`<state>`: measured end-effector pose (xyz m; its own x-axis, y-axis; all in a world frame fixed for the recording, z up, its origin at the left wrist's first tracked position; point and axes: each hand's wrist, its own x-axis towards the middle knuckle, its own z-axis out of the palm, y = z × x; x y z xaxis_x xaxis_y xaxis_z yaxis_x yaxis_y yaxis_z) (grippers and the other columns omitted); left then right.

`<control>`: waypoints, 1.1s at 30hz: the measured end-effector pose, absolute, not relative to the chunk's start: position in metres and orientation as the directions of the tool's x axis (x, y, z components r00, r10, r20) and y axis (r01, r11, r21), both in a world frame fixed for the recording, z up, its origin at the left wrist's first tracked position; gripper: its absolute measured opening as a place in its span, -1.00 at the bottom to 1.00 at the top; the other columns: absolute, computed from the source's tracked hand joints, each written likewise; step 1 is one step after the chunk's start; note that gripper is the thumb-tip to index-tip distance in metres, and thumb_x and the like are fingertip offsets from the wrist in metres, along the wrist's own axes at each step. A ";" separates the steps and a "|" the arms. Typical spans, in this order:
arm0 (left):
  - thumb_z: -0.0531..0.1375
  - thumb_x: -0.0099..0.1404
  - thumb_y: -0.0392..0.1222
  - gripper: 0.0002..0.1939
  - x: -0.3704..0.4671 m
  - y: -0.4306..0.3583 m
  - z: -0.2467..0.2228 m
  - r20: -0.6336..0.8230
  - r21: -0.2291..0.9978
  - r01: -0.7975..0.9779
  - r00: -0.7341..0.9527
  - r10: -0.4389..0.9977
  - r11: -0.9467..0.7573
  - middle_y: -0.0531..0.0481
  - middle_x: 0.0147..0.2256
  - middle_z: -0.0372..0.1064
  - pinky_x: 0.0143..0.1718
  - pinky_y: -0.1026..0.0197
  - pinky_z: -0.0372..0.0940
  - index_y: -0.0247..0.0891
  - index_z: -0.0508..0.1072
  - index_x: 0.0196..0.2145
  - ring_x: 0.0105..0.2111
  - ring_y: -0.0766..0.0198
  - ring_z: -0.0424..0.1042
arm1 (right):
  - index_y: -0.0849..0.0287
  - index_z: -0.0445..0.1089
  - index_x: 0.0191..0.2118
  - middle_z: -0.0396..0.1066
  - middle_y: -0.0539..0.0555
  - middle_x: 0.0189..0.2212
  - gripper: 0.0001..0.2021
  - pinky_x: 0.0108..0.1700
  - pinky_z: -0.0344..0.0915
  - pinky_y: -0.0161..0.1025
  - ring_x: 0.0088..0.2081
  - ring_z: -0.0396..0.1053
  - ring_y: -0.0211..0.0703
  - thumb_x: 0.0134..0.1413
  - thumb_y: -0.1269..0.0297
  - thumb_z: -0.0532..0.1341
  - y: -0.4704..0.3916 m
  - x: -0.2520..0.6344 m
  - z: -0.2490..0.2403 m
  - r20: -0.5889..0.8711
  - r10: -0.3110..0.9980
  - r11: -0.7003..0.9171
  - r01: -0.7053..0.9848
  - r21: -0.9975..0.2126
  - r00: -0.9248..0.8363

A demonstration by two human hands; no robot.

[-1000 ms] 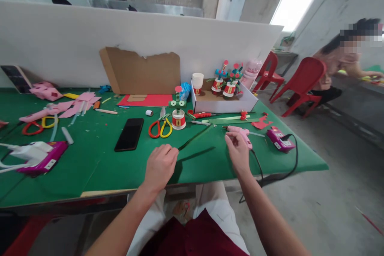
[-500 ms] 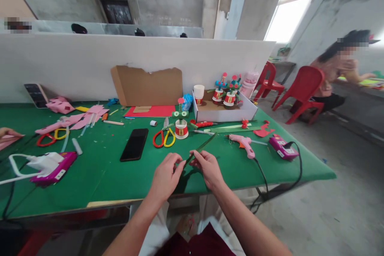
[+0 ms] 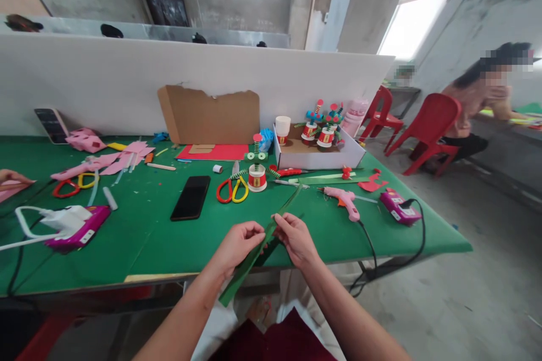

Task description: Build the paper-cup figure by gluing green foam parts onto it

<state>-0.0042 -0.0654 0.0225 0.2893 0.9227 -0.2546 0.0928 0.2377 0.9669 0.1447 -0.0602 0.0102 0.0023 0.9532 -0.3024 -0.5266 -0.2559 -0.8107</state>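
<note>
Both hands pinch a long green paper strip point(image 3: 247, 268) held slantwise above the near edge of the table. My left hand point(image 3: 240, 244) grips its left side between thumb and fingers. Close beside it, my right hand point(image 3: 295, 238) has thumb and fingertips closed on the strip further up. The lower end hangs over the table edge, and the upper end points toward a paper-cup figure point(image 3: 257, 179) with a green head and spiral arms. Scissors point(image 3: 232, 190) with red and yellow handles lie left of that figure.
A black phone point(image 3: 190, 197) lies left of centre. At right are a pink glue gun point(image 3: 342, 199), its cord, and a purple power strip point(image 3: 400, 207). A white box point(image 3: 322, 159) holds cups and more figures. A co-worker's hand point(image 3: 14, 177) shows at far left.
The green strip has turned so its broad face shows, and its lower end now extends past my left hand toward me. My left hand has shifted slightly; the right stays nearly in place.
</note>
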 end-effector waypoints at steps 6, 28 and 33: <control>0.34 -0.06 0.06 -0.62 -0.007 -0.069 0.029 -0.380 0.908 -0.045 0.329 0.865 0.416 0.07 -0.59 0.38 -0.50 0.31 0.27 -0.31 0.41 -0.45 -0.61 0.38 0.35 | 0.19 0.37 -0.57 0.36 -0.09 -0.63 -0.58 -0.43 0.34 -0.34 -0.57 0.29 -0.36 -0.47 0.04 0.51 -0.061 0.149 0.008 -0.275 0.961 -0.254 -0.515 -0.818 -0.038; 0.38 -0.12 0.12 -0.54 -0.004 -0.073 0.026 -0.480 0.834 -0.107 0.340 0.808 0.541 0.06 -0.57 0.41 -0.53 0.33 0.25 -0.32 0.41 -0.45 -0.60 0.38 0.37 | 0.20 0.34 -0.58 0.34 -0.11 -0.66 -0.60 -0.44 0.30 -0.36 -0.57 0.28 -0.37 -0.43 0.06 0.51 -0.061 0.149 0.004 -0.276 0.961 -0.252 -0.492 -0.834 -0.025; 0.37 -0.13 0.15 -0.53 -0.004 -0.073 0.028 -0.480 0.834 -0.106 0.343 0.807 0.541 0.07 -0.58 0.39 -0.54 0.32 0.23 -0.32 0.41 -0.45 -0.61 0.38 0.34 | 0.21 0.35 -0.58 0.35 -0.11 -0.66 -0.58 -0.47 0.25 -0.40 -0.58 0.27 -0.40 -0.46 0.04 0.51 -0.061 0.149 0.005 -0.282 0.959 -0.256 -0.490 -0.833 -0.022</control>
<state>-0.0037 -0.0735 0.0278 0.3434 0.8073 -0.4800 -0.1057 0.5410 0.8343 0.1485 -0.0612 0.0050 -0.0223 0.9592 -0.2820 -0.4900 -0.2563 -0.8332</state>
